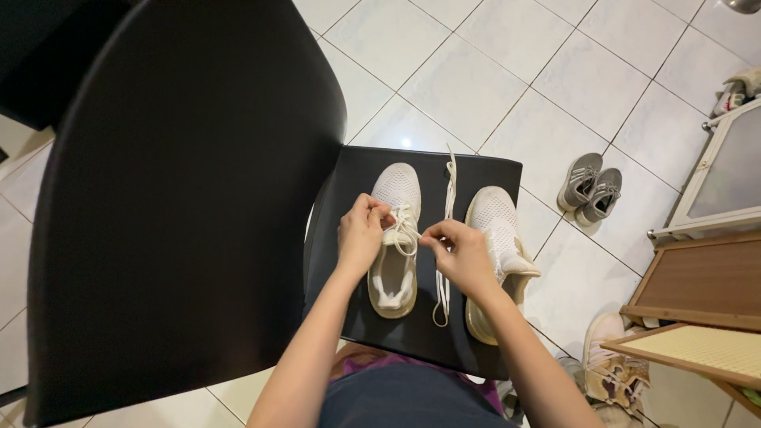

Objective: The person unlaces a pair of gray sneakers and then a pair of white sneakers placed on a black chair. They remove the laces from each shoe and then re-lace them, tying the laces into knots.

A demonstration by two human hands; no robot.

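Left hand and right hand — fingers pinched on the lace of the left white sneaker, on a black stool; second sneaker alongside — loose lace between.

The lace ends gripped over the left white sneaker are hidden by the fingers of both hands. The heel of the right white sneaker is covered by the right forearm. The wooden furniture is cut off by the right edge.
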